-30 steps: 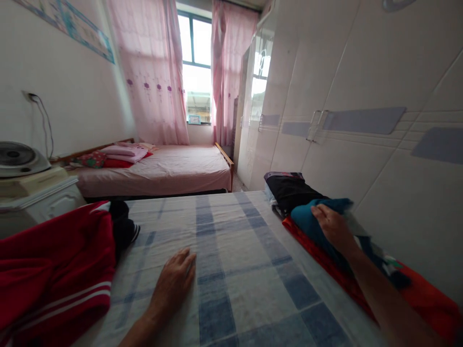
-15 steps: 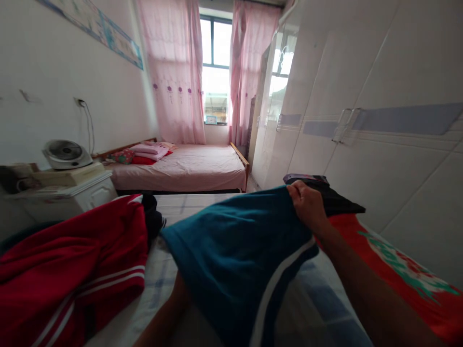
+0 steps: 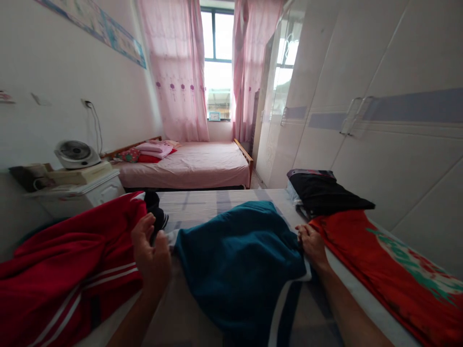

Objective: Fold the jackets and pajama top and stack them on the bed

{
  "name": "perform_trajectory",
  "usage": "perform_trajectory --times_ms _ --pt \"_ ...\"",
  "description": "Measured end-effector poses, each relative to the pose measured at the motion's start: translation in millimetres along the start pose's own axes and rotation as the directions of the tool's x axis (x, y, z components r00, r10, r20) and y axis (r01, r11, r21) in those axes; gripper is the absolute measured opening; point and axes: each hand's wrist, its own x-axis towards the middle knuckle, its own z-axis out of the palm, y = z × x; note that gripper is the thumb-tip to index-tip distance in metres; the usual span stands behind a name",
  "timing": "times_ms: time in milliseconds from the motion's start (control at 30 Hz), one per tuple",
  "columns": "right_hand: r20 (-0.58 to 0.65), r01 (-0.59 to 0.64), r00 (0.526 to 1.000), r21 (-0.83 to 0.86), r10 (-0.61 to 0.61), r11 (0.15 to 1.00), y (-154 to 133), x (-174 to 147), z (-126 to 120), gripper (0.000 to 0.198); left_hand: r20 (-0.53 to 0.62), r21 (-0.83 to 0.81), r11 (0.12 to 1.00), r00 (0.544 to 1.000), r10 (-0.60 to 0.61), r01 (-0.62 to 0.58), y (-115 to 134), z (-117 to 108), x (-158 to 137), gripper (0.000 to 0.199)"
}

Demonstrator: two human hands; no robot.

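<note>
A teal garment (image 3: 238,255) with a white stripe and a dark panel lies loosely spread on the bed in front of me. At its right edge, my right hand (image 3: 313,245) has its fingers closed on the cloth. My left hand (image 3: 152,253) is raised just left of the garment, empty, with thumb and fingers apart. Behind that hand lies a red garment (image 3: 72,255) with white stripes, heaped on the left. A dark piece with white-striped trim (image 3: 156,209) sticks out at its far end.
The near bed has a pale checked sheet (image 3: 195,205). On the right lie an orange-red cloth (image 3: 361,260) with a green and white print and folded black clothes (image 3: 325,193). Beyond are a pink bed (image 3: 191,161), a fan (image 3: 76,152) on a cabinet, and a white wardrobe (image 3: 361,159).
The teal garment has come down from a held-up position onto the bed. My right hand has lowered with its edge, and my left hand has come out from under it and risen on the left.
</note>
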Motion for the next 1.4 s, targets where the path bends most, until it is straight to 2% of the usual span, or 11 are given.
perform_trajectory --times_ms 67,133,233,400,633,867,1000,1167,1267,1333,1400 --pt "-0.035 -0.022 0.999 0.020 0.023 1.000 5 3 -4 0.041 0.088 -0.032 0.979 0.975 0.203 -0.201 31 -1 2 0.034" --pt "-0.065 -0.029 0.997 0.025 0.031 0.999 7 4 -9 0.042 0.411 -0.023 0.928 0.843 0.347 -0.371 57 10 -3 0.032" --pt "-0.099 -0.037 0.994 0.025 0.039 0.999 10 4 -16 0.041 0.769 0.064 0.889 0.590 0.246 -0.453 73 41 -15 0.041" --pt "-0.096 -0.067 0.993 0.045 0.071 0.997 20 6 -20 0.040 0.860 0.199 0.883 0.507 0.051 -0.426 62 84 -22 0.032" --pt "-0.074 -0.092 0.993 0.040 0.094 0.995 20 9 -17 0.038 0.851 0.251 0.853 0.525 0.032 -0.458 65 96 -31 0.015" --pt "-0.077 -0.087 0.993 0.028 0.089 0.996 19 9 -17 0.039 0.727 0.202 0.913 0.679 0.103 -0.355 82 72 13 0.015" --pt "-0.071 -0.088 0.993 0.042 0.091 0.995 20 10 -16 0.039 0.691 0.145 0.954 0.717 0.093 -0.263 88 67 18 0.017" --pt "-0.066 -0.095 0.993 0.048 0.098 0.994 23 12 -15 0.040 0.774 0.027 0.969 0.618 0.136 -0.246 80 72 2 0.013" --pt "-0.038 -0.091 0.995 0.049 0.092 0.995 25 13 -14 0.039 0.795 -0.100 0.957 0.557 0.242 -0.274 93 53 35 0.020" --pt "-0.023 -0.086 0.996 0.040 0.087 0.995 26 13 -13 0.039 0.679 -0.131 0.946 0.669 0.303 -0.295 107 34 69 0.024" --pt "-0.015 -0.082 0.996 0.021 0.083 0.996 26 13 -12 0.039 0.310 -0.051 0.947 0.896 0.317 -0.317 117 20 99 0.025"
